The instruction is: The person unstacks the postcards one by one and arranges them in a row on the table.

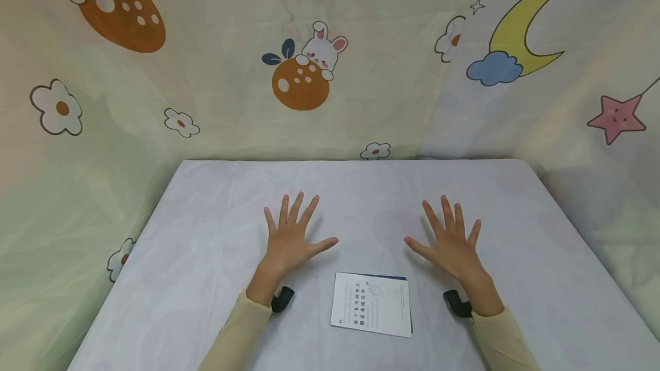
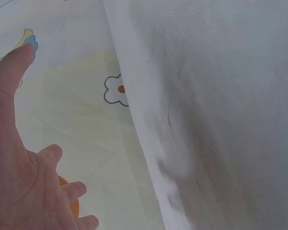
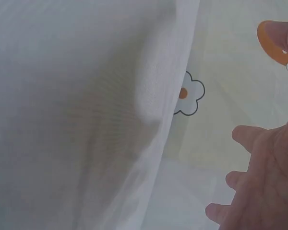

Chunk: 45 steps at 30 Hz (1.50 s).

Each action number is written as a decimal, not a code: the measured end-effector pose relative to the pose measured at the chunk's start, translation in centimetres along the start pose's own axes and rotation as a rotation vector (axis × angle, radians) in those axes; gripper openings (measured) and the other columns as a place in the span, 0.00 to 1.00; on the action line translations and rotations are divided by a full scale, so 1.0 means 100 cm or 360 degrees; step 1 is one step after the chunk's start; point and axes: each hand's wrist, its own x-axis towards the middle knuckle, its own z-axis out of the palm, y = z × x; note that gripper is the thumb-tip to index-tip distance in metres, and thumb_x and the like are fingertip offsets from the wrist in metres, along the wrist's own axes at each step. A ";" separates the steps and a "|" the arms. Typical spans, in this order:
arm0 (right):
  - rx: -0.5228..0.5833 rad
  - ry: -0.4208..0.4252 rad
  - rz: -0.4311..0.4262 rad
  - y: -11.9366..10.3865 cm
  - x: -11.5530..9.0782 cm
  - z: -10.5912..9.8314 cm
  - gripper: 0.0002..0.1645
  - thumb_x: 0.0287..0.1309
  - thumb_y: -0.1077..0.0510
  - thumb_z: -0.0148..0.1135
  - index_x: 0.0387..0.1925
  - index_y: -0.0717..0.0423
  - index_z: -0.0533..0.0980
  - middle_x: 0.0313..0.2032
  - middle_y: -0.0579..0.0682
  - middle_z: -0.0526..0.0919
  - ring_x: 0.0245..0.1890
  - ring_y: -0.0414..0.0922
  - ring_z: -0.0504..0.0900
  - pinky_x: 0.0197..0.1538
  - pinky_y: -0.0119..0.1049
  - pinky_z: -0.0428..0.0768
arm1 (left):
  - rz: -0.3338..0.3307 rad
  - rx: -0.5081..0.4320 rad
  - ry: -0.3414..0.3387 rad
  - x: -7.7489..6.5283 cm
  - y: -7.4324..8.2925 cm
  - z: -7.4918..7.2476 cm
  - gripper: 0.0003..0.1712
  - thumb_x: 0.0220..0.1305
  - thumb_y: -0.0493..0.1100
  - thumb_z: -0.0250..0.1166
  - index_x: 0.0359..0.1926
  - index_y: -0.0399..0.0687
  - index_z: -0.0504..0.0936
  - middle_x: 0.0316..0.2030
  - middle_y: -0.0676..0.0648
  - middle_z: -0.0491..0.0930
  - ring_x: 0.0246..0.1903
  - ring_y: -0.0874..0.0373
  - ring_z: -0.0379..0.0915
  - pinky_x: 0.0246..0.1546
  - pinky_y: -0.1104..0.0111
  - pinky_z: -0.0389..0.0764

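Fingers splayed, your left hand (image 1: 289, 245) and right hand (image 1: 454, 251) are at ten and two o'clock from the desk's (image 1: 371, 205) printed booklet (image 1: 371, 304).

Between and just behind the left hand (image 1: 289, 245) and right hand (image 1: 454, 248), a white booklet (image 1: 381, 308) with black characters and dark-blue edge lies on white cloth (image 1: 371, 205), while the pale backdrop (image 1: 222, 44) beyond bears white flowers (image 1: 48, 105).
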 end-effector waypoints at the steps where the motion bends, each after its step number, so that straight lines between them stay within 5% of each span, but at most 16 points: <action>1: -0.0002 0.0003 -0.0001 0.000 0.000 0.000 0.58 0.55 0.28 0.58 0.77 0.46 0.45 0.76 0.61 0.33 0.73 0.65 0.27 0.60 0.75 0.23 | 0.0000 0.0002 0.0003 0.000 0.000 0.000 0.59 0.49 0.81 0.57 0.77 0.69 0.44 0.77 0.49 0.41 0.76 0.43 0.26 0.65 0.36 0.22; 8: 0.0125 -0.0020 -0.0035 -0.001 0.000 0.000 0.57 0.56 0.31 0.60 0.77 0.47 0.45 0.76 0.60 0.33 0.74 0.66 0.31 0.62 0.75 0.29 | 0.0014 -0.0013 0.0025 -0.002 0.000 0.003 0.58 0.50 0.80 0.58 0.77 0.68 0.46 0.77 0.47 0.43 0.76 0.43 0.27 0.65 0.36 0.22; 21: 0.0599 -0.0014 -0.0194 -0.003 -0.005 0.007 0.53 0.51 0.45 0.71 0.73 0.53 0.55 0.74 0.59 0.47 0.71 0.65 0.50 0.59 0.74 0.58 | 0.0247 -0.0111 -0.0009 -0.008 -0.001 0.008 0.57 0.53 0.77 0.59 0.77 0.68 0.45 0.76 0.47 0.47 0.75 0.42 0.31 0.65 0.35 0.25; 33: 0.0706 -0.0017 -0.0383 -0.001 -0.024 0.010 0.50 0.46 0.53 0.76 0.68 0.60 0.63 0.71 0.61 0.51 0.59 0.64 0.70 0.54 0.63 0.72 | 0.0303 -0.0267 -0.0262 -0.031 -0.004 0.004 0.58 0.54 0.74 0.62 0.78 0.65 0.45 0.76 0.46 0.47 0.73 0.46 0.47 0.68 0.40 0.48; 40: 0.0640 -0.0207 -0.0424 -0.005 -0.035 0.006 0.53 0.44 0.47 0.78 0.69 0.57 0.63 0.71 0.59 0.52 0.58 0.61 0.72 0.55 0.63 0.72 | 0.0348 -0.0493 -0.0440 -0.041 -0.003 0.002 0.60 0.52 0.77 0.61 0.78 0.63 0.44 0.75 0.54 0.50 0.72 0.52 0.53 0.66 0.50 0.62; 45: 0.0531 -0.0318 -0.0534 -0.008 -0.046 0.006 0.54 0.43 0.42 0.78 0.68 0.56 0.63 0.70 0.58 0.55 0.64 0.64 0.64 0.56 0.65 0.71 | 0.0370 -0.0606 -0.0625 -0.049 -0.005 0.006 0.64 0.47 0.77 0.65 0.78 0.60 0.45 0.75 0.55 0.50 0.73 0.56 0.49 0.69 0.54 0.59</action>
